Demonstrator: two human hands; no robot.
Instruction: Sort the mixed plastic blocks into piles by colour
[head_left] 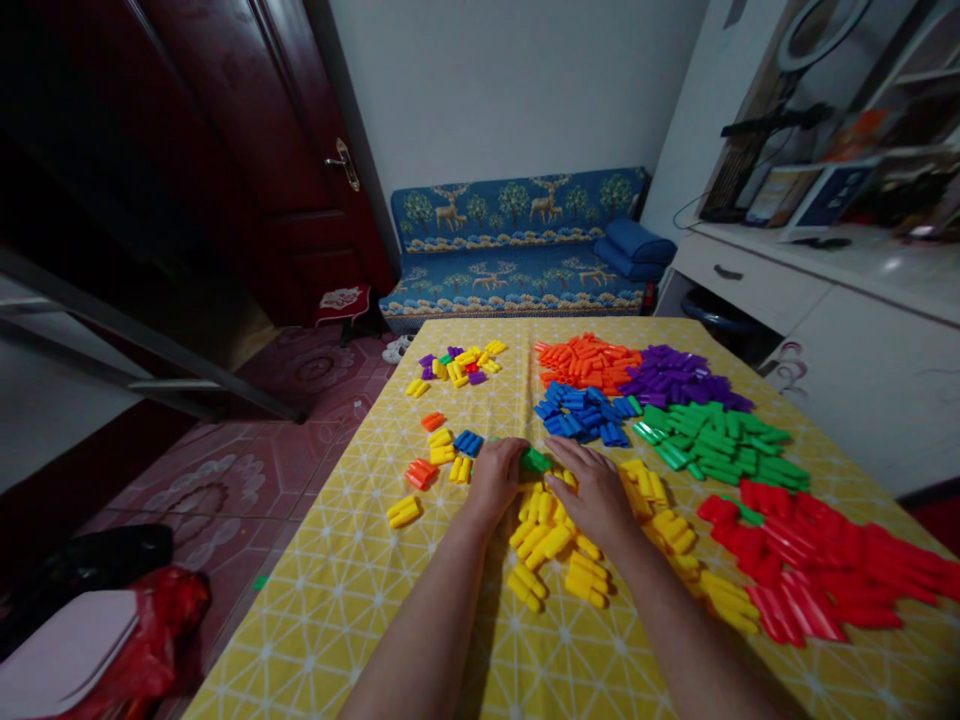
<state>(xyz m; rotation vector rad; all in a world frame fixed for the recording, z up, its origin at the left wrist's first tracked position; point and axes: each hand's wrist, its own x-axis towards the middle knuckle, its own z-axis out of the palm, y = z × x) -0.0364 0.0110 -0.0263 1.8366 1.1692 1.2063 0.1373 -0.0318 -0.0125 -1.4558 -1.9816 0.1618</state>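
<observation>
Small green plastic pieces (535, 460) sit between my two hands above the table. My left hand (496, 474) is closed, with its fingertips at the left end of the green pieces; part of the grip is hidden. My right hand (592, 492) has its fingers stretched and slightly apart, just right of the green pieces and over the yellow pieces (553, 542). Blue pieces (581, 412) lie beyond my right hand. Left of my left hand are small joined groups, including a blue group (469, 443) and an orange group (421, 474).
Piles of orange (589, 362), purple (679, 377), green (724, 440) and red pieces (825, 550) cover the table's right side. A mixed-colour pile (461, 368) lies at the far left on the yellow tablecloth (337, 600). Behind stands a blue sofa (510, 270); a white cabinet (885, 345) is at right.
</observation>
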